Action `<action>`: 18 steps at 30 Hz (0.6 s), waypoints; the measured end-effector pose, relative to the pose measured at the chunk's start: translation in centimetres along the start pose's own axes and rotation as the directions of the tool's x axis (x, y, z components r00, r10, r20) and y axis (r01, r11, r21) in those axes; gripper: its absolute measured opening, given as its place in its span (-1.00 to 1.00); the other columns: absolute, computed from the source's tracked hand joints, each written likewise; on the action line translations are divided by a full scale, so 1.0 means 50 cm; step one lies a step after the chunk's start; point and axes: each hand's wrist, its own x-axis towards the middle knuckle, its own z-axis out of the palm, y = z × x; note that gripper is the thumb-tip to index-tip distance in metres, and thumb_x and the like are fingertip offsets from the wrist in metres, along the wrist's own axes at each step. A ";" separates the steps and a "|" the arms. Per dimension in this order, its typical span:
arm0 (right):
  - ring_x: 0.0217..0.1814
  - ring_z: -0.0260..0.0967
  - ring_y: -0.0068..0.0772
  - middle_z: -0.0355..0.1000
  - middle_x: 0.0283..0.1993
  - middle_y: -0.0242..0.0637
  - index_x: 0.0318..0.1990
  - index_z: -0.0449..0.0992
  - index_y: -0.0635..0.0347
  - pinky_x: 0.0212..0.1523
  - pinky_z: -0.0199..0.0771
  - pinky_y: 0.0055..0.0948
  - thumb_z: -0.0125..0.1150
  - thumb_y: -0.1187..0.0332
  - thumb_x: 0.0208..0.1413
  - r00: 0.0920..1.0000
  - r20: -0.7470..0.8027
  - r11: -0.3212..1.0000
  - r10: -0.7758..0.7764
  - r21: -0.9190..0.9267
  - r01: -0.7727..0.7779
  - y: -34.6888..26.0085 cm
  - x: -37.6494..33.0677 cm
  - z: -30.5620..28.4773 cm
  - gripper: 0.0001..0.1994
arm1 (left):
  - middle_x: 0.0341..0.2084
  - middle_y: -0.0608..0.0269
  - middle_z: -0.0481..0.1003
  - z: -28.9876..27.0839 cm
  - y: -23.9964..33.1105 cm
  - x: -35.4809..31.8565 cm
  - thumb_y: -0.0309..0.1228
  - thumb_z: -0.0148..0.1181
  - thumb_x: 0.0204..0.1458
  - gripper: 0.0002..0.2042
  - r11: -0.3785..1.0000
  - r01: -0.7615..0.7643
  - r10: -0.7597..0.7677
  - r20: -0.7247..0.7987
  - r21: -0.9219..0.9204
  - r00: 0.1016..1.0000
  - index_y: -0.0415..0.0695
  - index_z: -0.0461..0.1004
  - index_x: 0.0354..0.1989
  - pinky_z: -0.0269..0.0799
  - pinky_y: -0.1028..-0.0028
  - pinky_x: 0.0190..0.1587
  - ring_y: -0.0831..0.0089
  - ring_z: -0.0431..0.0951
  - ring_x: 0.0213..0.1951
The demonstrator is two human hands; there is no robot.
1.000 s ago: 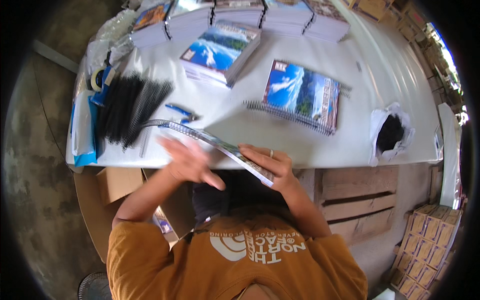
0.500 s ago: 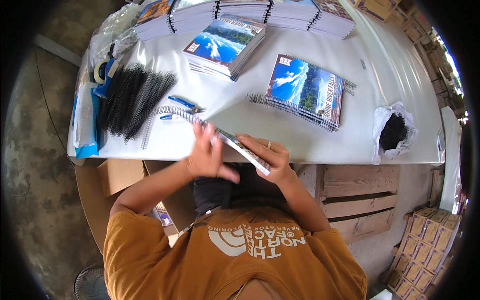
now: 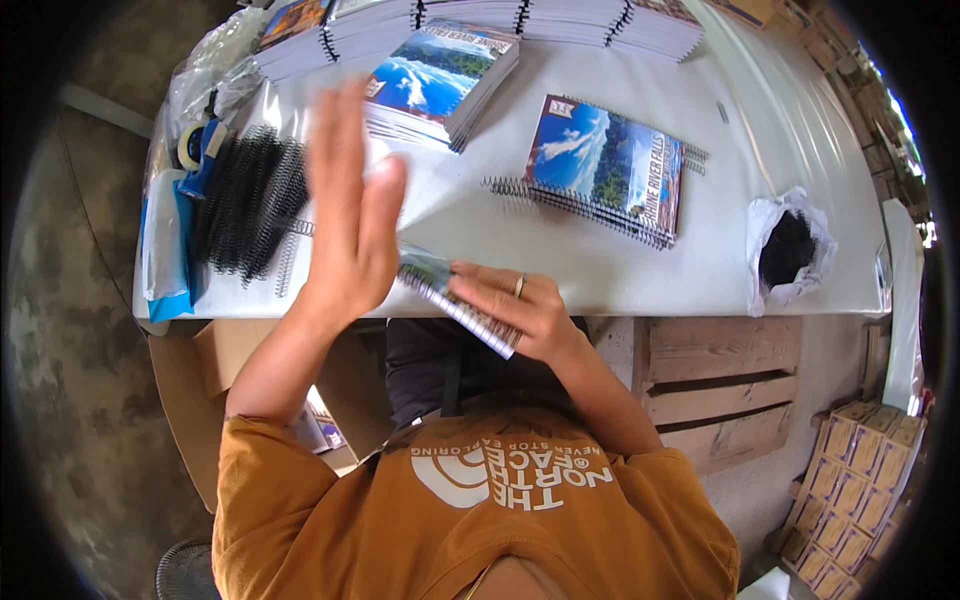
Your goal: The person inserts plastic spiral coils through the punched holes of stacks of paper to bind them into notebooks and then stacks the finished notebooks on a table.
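My right hand (image 3: 522, 308) grips a thin notebook (image 3: 478, 322) at the table's front edge, tilted with its spine side up. Along that spine, dark coil loops show at the upper end. My left hand (image 3: 350, 215) is raised beside it, fingers stretched out and blurred, holding nothing. Behind the left hand, a bit of loose spiral coil (image 3: 303, 229) pokes out; the rest is hidden. A heap of black spiral coils (image 3: 245, 205) lies to the left. Right of centre sit several notebooks (image 3: 605, 160) with coils along their edges.
A stack of loose-leaf books (image 3: 440, 75) stands farther back, with a row of thick stacks (image 3: 560, 35) behind. A white bag of dark coils (image 3: 788, 250) is at the right. Tape dispenser (image 3: 203, 158) and blue-white package (image 3: 166, 245) lie left. An open cardboard box (image 3: 235, 365) sits below.
My left hand has moved up and away from the notebook's spine, now covering the blue-handled cutters. My right hand has shifted slightly left and tilted the notebook so more of its cover shows.
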 end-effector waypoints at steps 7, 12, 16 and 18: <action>-0.21 0.49 -0.25 0.46 -0.14 -0.14 -0.09 0.49 0.05 -0.24 0.54 -0.38 0.13 0.49 -0.10 0.950 0.274 0.943 -0.149 -0.249 0.220 -0.105 0.047 0.069 -0.66 | 0.25 0.03 -0.02 0.195 -0.100 0.049 -0.28 0.11 -0.03 -0.35 0.792 -0.150 0.114 0.098 0.592 0.989 0.10 0.01 0.27 -0.31 -0.02 0.24 0.04 -0.13 0.29; -0.16 0.48 -0.32 0.47 -0.11 -0.14 -0.07 0.47 0.20 -0.17 0.46 -0.51 0.20 0.57 -0.11 0.965 0.124 0.924 0.233 0.282 -0.259 -0.025 0.010 0.026 -0.64 | 0.20 -0.13 -0.04 0.123 -0.126 0.193 -0.21 0.14 -0.04 -0.31 0.859 0.128 0.022 -0.286 0.495 0.958 -0.15 -0.02 0.25 -0.28 0.03 0.26 -0.03 -0.14 0.27; -0.12 0.46 -0.29 0.44 -0.07 -0.13 -0.03 0.44 0.25 -0.12 0.44 -0.49 0.12 0.65 -0.10 0.880 0.109 0.812 0.462 0.348 -0.469 -0.017 0.021 -0.020 -0.61 | 0.22 -0.11 -0.06 0.019 -0.094 0.172 -0.21 0.16 -0.04 -0.28 0.950 -0.063 0.192 -0.413 0.306 0.890 -0.08 -0.06 0.28 -0.29 0.01 0.25 -0.04 -0.15 0.27; -0.12 0.46 -0.24 0.43 -0.05 -0.12 0.00 0.42 0.23 -0.11 0.45 -0.46 0.08 0.70 -0.14 0.908 0.047 0.871 0.415 0.267 -0.412 0.002 0.016 -0.022 -0.55 | 0.25 -0.08 -0.07 0.005 -0.082 0.154 -0.05 0.01 0.01 -0.28 0.958 -0.188 0.268 -0.433 0.218 0.861 -0.13 -0.08 0.28 -0.33 0.00 0.25 0.01 -0.20 0.30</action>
